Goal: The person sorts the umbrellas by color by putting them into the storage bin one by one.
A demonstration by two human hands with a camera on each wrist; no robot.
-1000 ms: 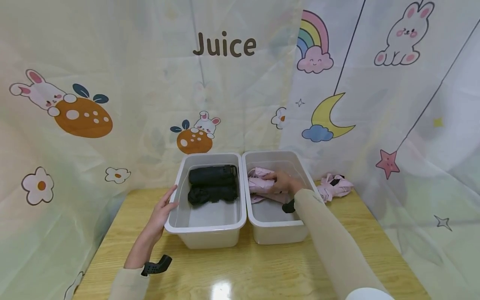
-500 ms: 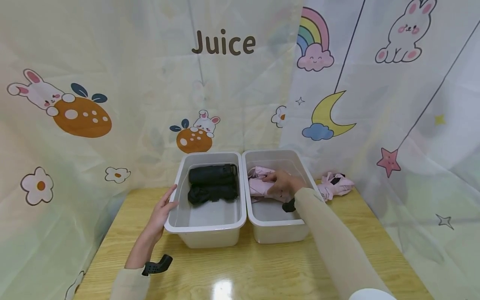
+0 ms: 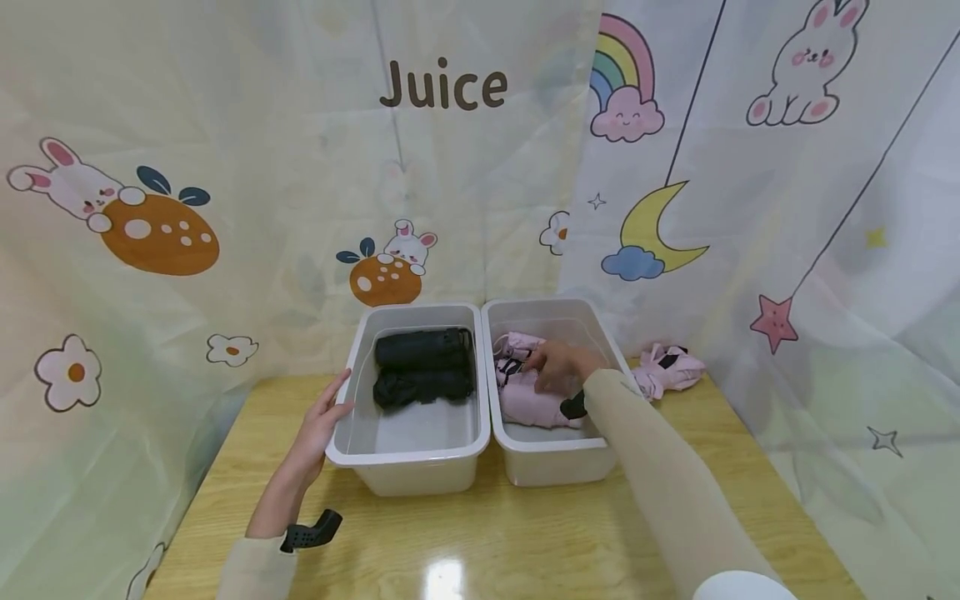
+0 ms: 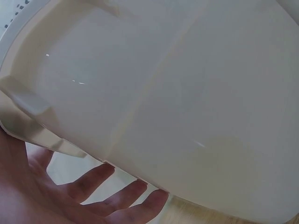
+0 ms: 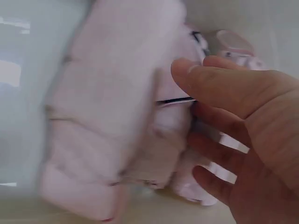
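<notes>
My left hand (image 3: 311, 433) rests against the left side of a pale grey plastic bin (image 3: 412, 457). In the left wrist view, its fingertips (image 4: 156, 201) touch the bin's wall. Two rolled black umbrellas (image 3: 422, 350) lie inside, one behind the other. Over the right bin (image 3: 555, 447), my right hand (image 3: 564, 367) reaches in among pink folded umbrellas. One pink umbrella (image 5: 112, 79) lies along the near side, blurred in the right wrist view, with the thumb beside it and apart from it. Farther back, another pink umbrella (image 3: 517, 342) shows dark straps; the hand partly hides it.
A crumpled pink umbrella (image 3: 667, 371) lies on the wooden table (image 3: 360, 542), right of the bins. Both bins stand side by side, with a printed curtain (image 3: 465, 192) close behind them.
The front pink umbrella has moved toward the near wall of the right bin, and my right hand has let go of it. Dark straps now show behind it. My left hand stays put.
</notes>
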